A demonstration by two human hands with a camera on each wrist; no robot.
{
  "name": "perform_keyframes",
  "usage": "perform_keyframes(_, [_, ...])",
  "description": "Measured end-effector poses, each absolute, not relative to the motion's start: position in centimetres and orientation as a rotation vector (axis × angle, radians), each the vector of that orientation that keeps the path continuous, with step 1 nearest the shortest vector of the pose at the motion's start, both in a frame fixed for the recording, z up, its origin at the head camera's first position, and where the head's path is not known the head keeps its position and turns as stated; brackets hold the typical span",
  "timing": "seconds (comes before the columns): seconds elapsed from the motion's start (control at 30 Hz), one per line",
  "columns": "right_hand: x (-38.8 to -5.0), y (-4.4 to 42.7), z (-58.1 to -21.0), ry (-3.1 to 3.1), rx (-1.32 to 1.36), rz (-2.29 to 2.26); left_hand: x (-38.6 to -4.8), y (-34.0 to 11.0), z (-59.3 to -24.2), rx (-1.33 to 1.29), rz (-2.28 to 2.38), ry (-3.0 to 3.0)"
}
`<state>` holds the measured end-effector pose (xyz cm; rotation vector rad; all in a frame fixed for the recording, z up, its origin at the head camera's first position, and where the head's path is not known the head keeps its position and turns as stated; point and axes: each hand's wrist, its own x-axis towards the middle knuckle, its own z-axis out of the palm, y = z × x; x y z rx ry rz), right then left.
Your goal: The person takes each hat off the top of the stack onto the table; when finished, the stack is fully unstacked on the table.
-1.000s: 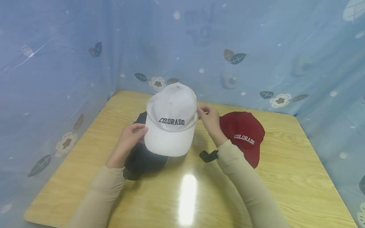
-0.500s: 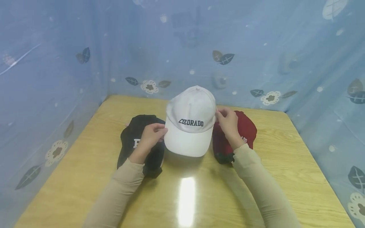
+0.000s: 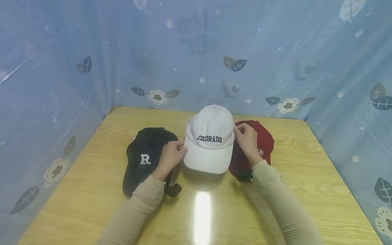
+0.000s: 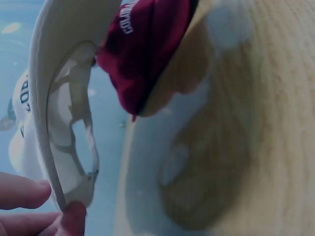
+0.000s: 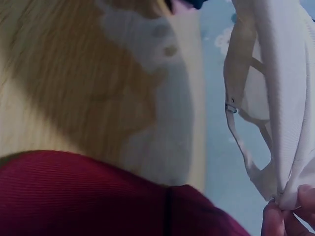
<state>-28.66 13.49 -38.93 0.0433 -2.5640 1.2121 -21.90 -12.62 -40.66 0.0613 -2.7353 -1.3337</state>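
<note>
Fingers of left hand [image 3: 170, 156] and right hand [image 3: 248, 139] pinch white cap [image 3: 209, 127] by opposite sides, raised over surface [image 3: 312, 194]. Black cap [image 3: 153, 143] lies nearer left edge; red cap [image 3: 265, 139] nearer right edge, partly behind right hand.

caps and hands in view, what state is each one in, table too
white cap: held up by both hands, COLORADO facing the person, brim lowest
its back strap: looks fastened
black cap: lying on the table, R showing, partly covered by the left arm
red cap: on the table, lettering partly hidden
left hand: pinching white cap
right hand: pinching white cap
table: shiny, reflecting light
</note>
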Motion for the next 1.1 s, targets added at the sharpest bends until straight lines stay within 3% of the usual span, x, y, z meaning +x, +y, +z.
perform_keyframes(0.77, [-29.2, 12.1, -41.5, -2.781, 0.038, 0.861, -21.0, -10.6, -42.5, -0.060, -0.871, -3.050])
perform_keyframes(1.1, [-28.5, 10.6, -39.7, -2.611, 0.069, 0.842, -18.7, -13.3, -39.1, -0.157, -1.051, -2.820])
